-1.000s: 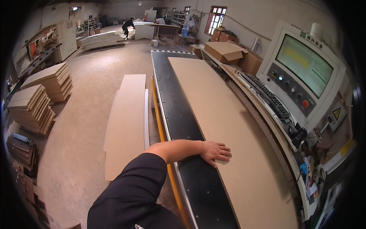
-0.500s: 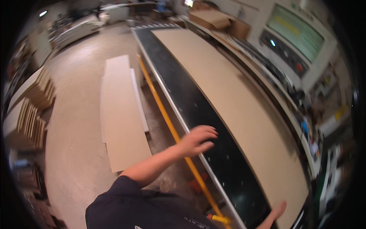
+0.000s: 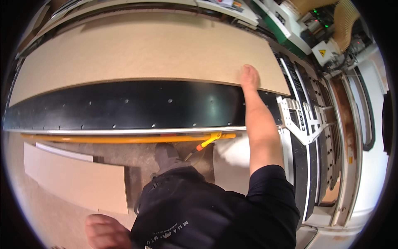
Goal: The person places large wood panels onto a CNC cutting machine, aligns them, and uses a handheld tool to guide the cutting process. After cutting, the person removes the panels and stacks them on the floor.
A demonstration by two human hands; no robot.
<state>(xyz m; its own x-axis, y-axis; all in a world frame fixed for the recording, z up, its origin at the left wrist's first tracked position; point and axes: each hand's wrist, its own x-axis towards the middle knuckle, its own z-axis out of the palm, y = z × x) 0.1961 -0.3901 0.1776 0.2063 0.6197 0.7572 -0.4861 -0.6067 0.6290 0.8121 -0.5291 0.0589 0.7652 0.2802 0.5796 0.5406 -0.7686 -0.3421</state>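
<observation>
A long tan board (image 3: 153, 50) lies along the far side of a black-topped table (image 3: 145, 103). My right arm reaches across the table, and my right hand (image 3: 249, 77) is on the board near its right end, over the near edge. Its fingers are drawn together on the board; the fingertips do not show clearly. At the lower left, away from the table, my left hand (image 3: 107, 231) hangs low near my body. Motion smears its fingers, and nothing can be made out in it.
A yellow bar (image 3: 116, 139) runs below the table's front edge, with a yellow and orange air gun (image 3: 207, 141) at it. Stacked panels (image 3: 83, 178) lie low at the left. A white slotted metal bracket (image 3: 302, 120) and machine parts (image 3: 331, 54) stand at the right.
My view has swung right, so the table now runs across it. My left hand has moved from over the table down to my side. The right hand is still on the board.
</observation>
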